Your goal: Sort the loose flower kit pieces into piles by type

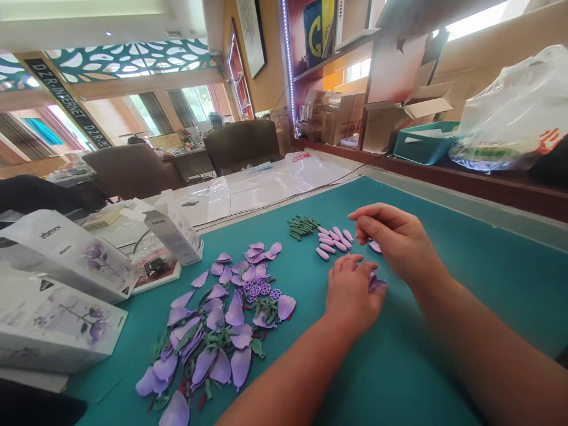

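Observation:
My left hand point(354, 294) rests low over the teal mat, its fingers curled around light purple petals point(377, 283) that show at its right side. Just above it, my right hand point(393, 239) is closed, thumb and forefinger pressed together. Whatever it may hold is too small or hidden. Another purple piece point(375, 246) lies partly covered behind the right hand. Beyond my left hand are slim, pale purple bud-shaped pieces point(335, 238), laid close together. Beside these sits a bundle of short green stem pieces point(303, 226).
A loose heap of purple petals point(242, 335), green leaf parts and small purple wheel-like pieces point(264, 288) spreads over the mat's left. White boxes with flower pictures point(95, 319) stand at the left edge. A shelf with a teal basket point(423, 144) and plastic bag point(510, 118) borders the back right.

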`<state>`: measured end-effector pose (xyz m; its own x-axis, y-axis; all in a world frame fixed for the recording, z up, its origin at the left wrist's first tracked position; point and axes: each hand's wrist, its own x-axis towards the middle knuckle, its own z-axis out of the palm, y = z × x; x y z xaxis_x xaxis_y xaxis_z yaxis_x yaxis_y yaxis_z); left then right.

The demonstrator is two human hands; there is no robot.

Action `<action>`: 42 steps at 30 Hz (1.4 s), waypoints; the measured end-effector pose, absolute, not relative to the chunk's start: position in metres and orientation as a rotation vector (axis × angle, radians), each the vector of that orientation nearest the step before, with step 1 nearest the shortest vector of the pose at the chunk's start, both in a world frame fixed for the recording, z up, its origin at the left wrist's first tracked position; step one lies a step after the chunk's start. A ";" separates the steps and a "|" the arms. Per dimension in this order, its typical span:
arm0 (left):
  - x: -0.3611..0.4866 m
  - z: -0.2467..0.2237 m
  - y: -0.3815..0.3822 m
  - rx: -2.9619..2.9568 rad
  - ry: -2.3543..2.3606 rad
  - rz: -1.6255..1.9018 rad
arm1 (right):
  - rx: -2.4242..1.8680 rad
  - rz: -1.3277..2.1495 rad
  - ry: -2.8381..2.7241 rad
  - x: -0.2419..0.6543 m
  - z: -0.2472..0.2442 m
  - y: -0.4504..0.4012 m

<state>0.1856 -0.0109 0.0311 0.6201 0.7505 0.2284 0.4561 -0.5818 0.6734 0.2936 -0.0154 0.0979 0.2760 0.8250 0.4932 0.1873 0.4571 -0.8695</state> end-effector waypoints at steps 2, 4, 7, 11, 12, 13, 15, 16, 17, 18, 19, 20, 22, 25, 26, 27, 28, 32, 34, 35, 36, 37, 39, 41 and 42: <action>0.171 0.041 -0.017 2.198 0.978 0.748 | -1.055 0.554 -1.256 0.292 0.095 -0.015; 0.149 0.052 -0.023 2.122 1.009 0.792 | -1.070 0.557 -1.266 0.290 0.093 -0.015; 0.106 0.067 -0.033 2.006 1.055 0.834 | -1.087 0.581 -1.298 0.285 0.087 -0.014; 0.051 0.075 -0.050 1.820 1.104 0.793 | -1.134 0.641 -1.361 0.273 0.078 -0.012; 0.040 0.075 -0.055 1.729 1.102 0.753 | -1.146 0.665 -1.381 0.268 0.075 -0.011; 0.031 0.074 -0.060 1.658 1.104 0.727 | -1.156 0.695 -1.408 0.263 0.073 -0.011; 0.019 0.071 -0.069 1.541 1.095 0.678 | -1.161 0.762 -1.490 0.251 0.069 -0.009; 0.016 0.069 -0.072 1.502 1.089 0.666 | -1.156 0.795 -1.545 0.244 0.068 -0.008; 0.013 0.067 -0.076 1.466 1.077 0.657 | -1.148 0.823 -1.607 0.235 0.068 -0.007; 0.012 0.065 -0.078 1.434 1.063 0.649 | -1.140 0.842 -1.671 0.227 0.069 -0.006; 0.011 0.062 -0.080 1.403 1.048 0.642 | -1.132 0.852 -1.739 0.217 0.071 -0.004; 0.011 0.060 -0.082 1.371 1.034 0.628 | -1.122 0.850 -1.807 0.206 0.073 -0.003; 0.012 0.055 -0.085 1.277 1.013 0.585 | -1.087 0.811 -1.947 0.184 0.080 0.000; 0.012 0.051 -0.089 1.078 0.993 0.517 | -1.001 0.730 -2.165 0.148 0.090 0.006; 0.011 0.050 -0.090 1.023 0.984 0.506 | -0.964 0.707 -2.239 0.136 0.092 0.009; 0.010 0.049 -0.091 0.982 0.971 0.500 | -0.927 0.683 -2.314 0.124 0.093 0.012; 0.007 0.049 -0.091 0.955 0.954 0.500 | -0.891 0.652 -2.387 0.113 0.092 0.016; -0.004 0.051 -0.089 0.882 0.880 0.535 | -0.799 0.454 -2.639 0.072 0.083 0.027; -0.009 0.055 -0.087 0.862 0.867 0.548 | -0.775 0.367 -2.732 0.057 0.076 0.030; -0.012 0.058 -0.086 0.852 0.861 0.543 | -0.760 0.330 -2.767 0.050 0.073 0.031; -0.014 0.062 -0.085 0.840 0.854 0.532 | -0.742 0.290 -2.796 0.045 0.070 0.032; -0.016 0.065 -0.084 0.826 0.847 0.520 | -0.722 0.246 -2.824 0.040 0.067 0.032; -0.019 0.069 -0.082 0.790 0.832 0.503 | -0.683 0.150 -2.880 0.033 0.059 0.032; -0.020 0.071 -0.081 0.765 0.824 0.516 | -0.648 0.066 -2.912 0.028 0.051 0.033; -0.020 0.071 -0.080 0.757 0.822 0.525 | -0.633 0.035 -2.917 0.027 0.047 0.033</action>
<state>-0.0203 -0.0803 0.0707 0.5819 0.6749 -0.4538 -0.1282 0.6271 0.7683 0.0266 0.0332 0.0469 -0.8985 0.4134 0.1474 0.4098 0.9105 -0.0557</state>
